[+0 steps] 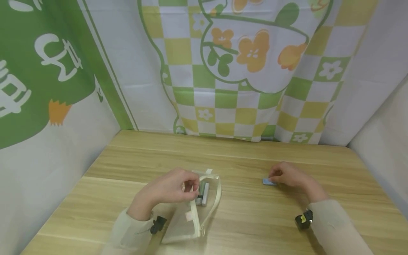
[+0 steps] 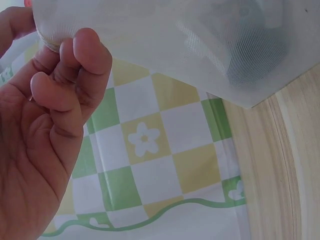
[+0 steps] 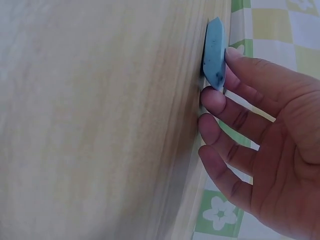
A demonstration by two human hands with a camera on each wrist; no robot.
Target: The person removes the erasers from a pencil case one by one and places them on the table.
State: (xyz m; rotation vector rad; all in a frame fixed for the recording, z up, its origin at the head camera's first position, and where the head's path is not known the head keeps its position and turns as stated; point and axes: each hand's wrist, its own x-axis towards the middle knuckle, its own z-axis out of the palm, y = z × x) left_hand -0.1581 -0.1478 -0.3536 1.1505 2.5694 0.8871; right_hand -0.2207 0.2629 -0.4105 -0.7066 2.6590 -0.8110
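Observation:
My left hand [image 1: 173, 186] pinches the rim of a see-through mesh zipper pouch [image 1: 180, 226] with a cream zip, which gapes at the top. A pale, bar-shaped item [image 1: 205, 194] and a dark green one lie within it; their kind is unclear. In the left wrist view, the mesh [image 2: 125, 32] hangs from the fingertips, with a dark shape blurred behind it. Off to the right, my right hand [image 1: 290, 174] pinches a blue eraser [image 1: 268, 182] at the tabletop. The right wrist view shows dark smudges on the eraser [image 3: 214, 52], with the thumb and forefinger at its near end.
Both hands are over a wood-grain table [image 1: 242, 219]. A checked, flowered curtain [image 1: 204, 95] hangs along its back edge, and a green and white cloth [image 1: 47, 71] covers the left side. Each wrist carries a small black camera, as at the right wrist camera [image 1: 304, 219].

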